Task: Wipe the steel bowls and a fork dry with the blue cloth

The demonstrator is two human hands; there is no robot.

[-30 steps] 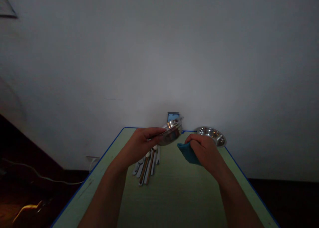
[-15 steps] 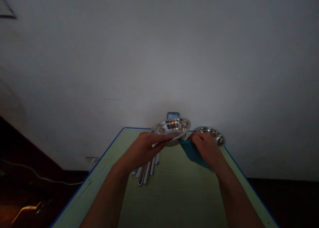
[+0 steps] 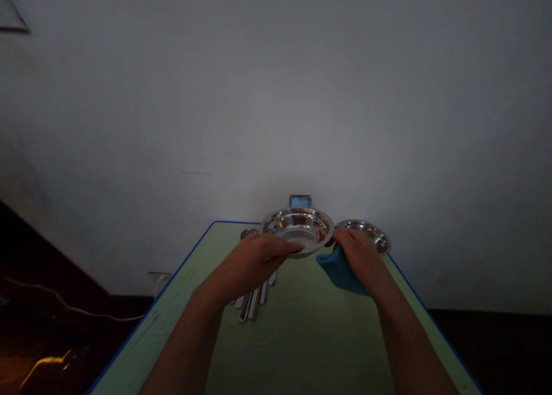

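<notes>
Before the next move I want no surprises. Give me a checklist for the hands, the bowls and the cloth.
Left hand grips the held steel bowl at its rim: ok.
Right hand holds the blue cloth and touches the bowl's right rim: ok.
Inside of the held steel bowl is clean: cannot tell, glare and dim light.
Second steel bowl sits fully on the table at the far corner: cannot tell.
Cutlery lies on the table below the left hand, not held: ok.
</notes>
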